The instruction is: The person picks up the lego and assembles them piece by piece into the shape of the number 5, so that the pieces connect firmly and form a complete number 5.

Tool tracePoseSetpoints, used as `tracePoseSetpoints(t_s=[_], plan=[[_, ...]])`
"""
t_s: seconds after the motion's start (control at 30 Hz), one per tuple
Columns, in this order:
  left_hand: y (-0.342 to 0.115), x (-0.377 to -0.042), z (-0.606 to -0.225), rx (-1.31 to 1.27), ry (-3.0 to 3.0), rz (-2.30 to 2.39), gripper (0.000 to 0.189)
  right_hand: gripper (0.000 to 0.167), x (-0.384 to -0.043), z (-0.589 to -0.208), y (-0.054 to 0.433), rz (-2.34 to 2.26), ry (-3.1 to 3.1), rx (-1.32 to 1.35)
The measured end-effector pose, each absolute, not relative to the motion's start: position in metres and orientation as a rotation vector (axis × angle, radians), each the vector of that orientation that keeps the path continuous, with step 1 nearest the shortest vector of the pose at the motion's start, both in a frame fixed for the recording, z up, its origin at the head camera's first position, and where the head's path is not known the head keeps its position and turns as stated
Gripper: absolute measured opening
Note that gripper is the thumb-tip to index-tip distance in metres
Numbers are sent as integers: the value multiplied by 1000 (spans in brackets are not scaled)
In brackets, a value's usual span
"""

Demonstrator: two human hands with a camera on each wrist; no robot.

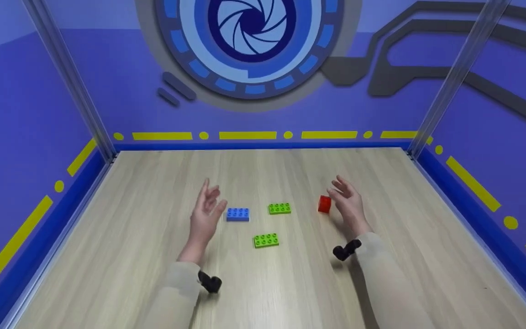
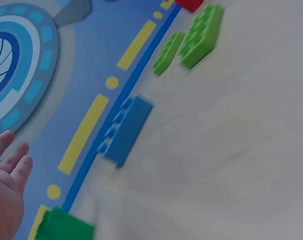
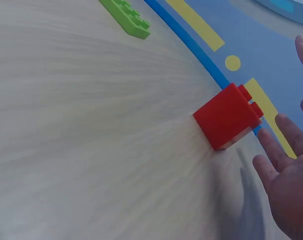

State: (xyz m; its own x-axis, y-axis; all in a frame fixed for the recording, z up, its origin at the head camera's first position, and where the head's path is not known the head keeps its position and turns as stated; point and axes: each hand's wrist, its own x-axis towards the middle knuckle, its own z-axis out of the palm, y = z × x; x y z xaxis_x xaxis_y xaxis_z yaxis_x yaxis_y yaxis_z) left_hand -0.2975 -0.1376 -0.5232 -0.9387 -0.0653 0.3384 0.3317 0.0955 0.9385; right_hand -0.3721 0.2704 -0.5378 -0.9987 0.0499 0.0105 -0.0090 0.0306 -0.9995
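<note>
My left hand point(image 1: 204, 218) is held above the table with its fingers loosely extended, holding nothing. Just right of it lies a blue toy brick point(image 1: 238, 214) with studs on top. In the left wrist view a darker green brick point(image 2: 65, 226) shows near that hand point(image 2: 6, 197); the head view does not show it. My right hand point(image 1: 349, 206), fingers spread, is beside a red brick point(image 1: 324, 204). The right wrist view has its fingers point(image 3: 275, 150) close to the red brick point(image 3: 226, 119); whether they touch is unclear.
Two light green bricks, one farther back point(image 1: 280, 209) and one nearer point(image 1: 266, 240), lie between the hands on the wooden tabletop point(image 1: 299, 283). Blue printed walls point(image 1: 263, 121) close off the back and sides. A small black device point(image 1: 210, 282) is on each wrist.
</note>
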Motion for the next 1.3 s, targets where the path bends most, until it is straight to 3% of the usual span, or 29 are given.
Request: tracePoseSetpoints(t_s=[0.57, 1.3], plan=[[-84, -274, -557, -300, -2326, -2166, 60, 65, -368, -559, 262, 2208, -2072, -51], [-76, -266, -564, -372, -2677, -1665, 50, 60, -366, -561, 259, 2005, -2301, -85]])
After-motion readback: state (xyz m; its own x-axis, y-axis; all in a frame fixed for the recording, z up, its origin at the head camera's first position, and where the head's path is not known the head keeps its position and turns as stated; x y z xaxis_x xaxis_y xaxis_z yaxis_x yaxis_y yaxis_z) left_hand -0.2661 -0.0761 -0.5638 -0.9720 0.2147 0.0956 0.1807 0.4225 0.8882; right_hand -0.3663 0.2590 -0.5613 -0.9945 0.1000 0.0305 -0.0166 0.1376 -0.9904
